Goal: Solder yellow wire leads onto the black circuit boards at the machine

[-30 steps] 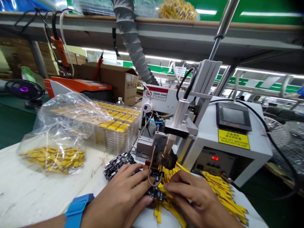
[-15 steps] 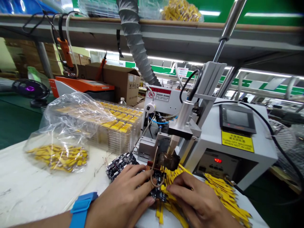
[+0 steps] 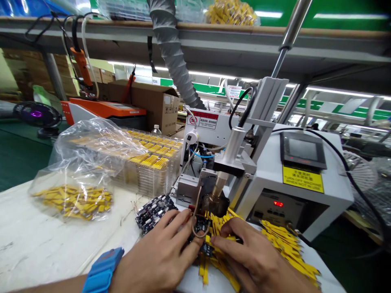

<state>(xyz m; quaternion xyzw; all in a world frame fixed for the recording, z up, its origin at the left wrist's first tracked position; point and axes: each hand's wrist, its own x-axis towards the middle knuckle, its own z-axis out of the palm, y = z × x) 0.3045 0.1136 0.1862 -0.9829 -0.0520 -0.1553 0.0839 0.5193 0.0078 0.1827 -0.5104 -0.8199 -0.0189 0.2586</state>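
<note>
My left hand (image 3: 159, 257) lies across a black circuit board (image 3: 154, 214), its fingers (image 3: 179, 220) spread and curved over the board, though I can't tell whether they grip it or only press it down. My right hand (image 3: 253, 254) sits just beside it, with its fingertips (image 3: 214, 240) closed in on a heap of yellow strips (image 3: 284, 244); whether they have hold of one is hidden from me.

The board lies near the front edge of the table (image 3: 45, 232). Its long axis slants from back left toward front right, and its right end disappears under my fingers, just below the brass nozzle (image 3: 218, 190) of the white machine (image 3: 302, 203). My left fingers point up and to the right, toward that nozzle.

The tight spot is there. If my left hand eases off, the board could slide out of line beneath the nozzle. The thin copper wire loop (image 3: 197, 215) hanging among my fingers could snag a knuckle and tug the board sideways. Pulling carelessly at one yellow strip could drag the others, since they lie overlapped against the board. If that nozzle runs hot, my fingertips are close enough to be burned.
</note>
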